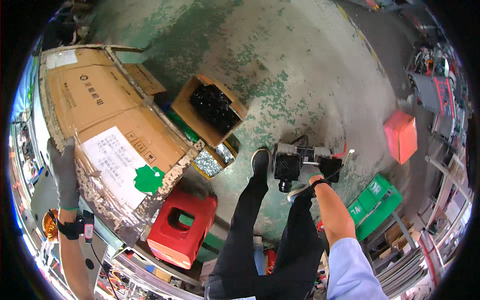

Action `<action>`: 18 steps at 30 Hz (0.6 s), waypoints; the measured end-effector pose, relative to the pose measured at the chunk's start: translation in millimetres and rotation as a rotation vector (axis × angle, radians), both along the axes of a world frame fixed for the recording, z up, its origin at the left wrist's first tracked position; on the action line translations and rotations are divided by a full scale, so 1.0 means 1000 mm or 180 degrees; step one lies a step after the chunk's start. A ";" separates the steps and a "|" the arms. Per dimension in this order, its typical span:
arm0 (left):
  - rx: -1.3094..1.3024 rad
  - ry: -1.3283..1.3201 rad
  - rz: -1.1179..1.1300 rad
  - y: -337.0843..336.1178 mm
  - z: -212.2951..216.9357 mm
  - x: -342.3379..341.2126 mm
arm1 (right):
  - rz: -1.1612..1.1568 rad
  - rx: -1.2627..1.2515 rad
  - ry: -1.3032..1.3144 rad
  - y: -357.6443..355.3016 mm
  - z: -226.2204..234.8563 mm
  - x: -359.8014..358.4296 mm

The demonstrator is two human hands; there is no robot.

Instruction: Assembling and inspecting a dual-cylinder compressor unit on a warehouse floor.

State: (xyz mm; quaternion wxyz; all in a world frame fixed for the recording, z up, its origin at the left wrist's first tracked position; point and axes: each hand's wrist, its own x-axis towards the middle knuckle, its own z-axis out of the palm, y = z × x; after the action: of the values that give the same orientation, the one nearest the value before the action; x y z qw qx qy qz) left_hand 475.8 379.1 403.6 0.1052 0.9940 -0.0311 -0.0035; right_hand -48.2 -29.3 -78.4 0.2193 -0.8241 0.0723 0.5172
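My left hand (65,172), in a grey glove, lies along the near left edge of a worn bench topped with a flattened cardboard sheet (95,100). Its fingers are stretched out and apart, touching the edge. Down by my feet, my right hand (315,177) is closed at the middle of a black and silver motor-like unit (288,167), beside its short metal bar. The fingers are partly hidden by the unit. The unit has black blocks, a round black knob and loose cables. A white paper sheet (112,160) and a green patch (148,179) lie on the cardboard.
Beside the bench stand an open carton (192,100) of black parts and a red plastic stool (172,240). A smaller box (207,164) holds silvery wrapped material. To the right are a green crate (372,205), a reddish-orange box (401,136) and metal racks. The green floor paint is worn.
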 end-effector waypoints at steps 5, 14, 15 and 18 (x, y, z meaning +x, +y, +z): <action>0.0195 -0.0090 -0.0035 0.004 -0.002 0.012 | 0.0239 0.0080 0.0031 -0.009 -0.007 0.043; 0.0026 -0.0093 0.0350 -0.028 0.001 -0.012 | 0.0878 0.0083 0.0550 -0.036 0.006 0.184; 0.0037 -0.0133 0.0336 -0.023 0.007 -0.013 | 0.0949 0.0096 0.0570 -0.035 0.013 0.206; -0.0246 -0.0002 0.0507 -0.020 0.006 -0.020 | 0.1115 0.0011 0.0535 -0.031 0.025 0.254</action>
State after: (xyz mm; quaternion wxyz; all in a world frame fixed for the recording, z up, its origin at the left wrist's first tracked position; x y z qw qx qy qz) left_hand 455.3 358.9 409.4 0.1434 0.9885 0.0479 0.0063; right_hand 206.3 -60.1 -52.9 0.1206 -0.7776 -0.0550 0.6146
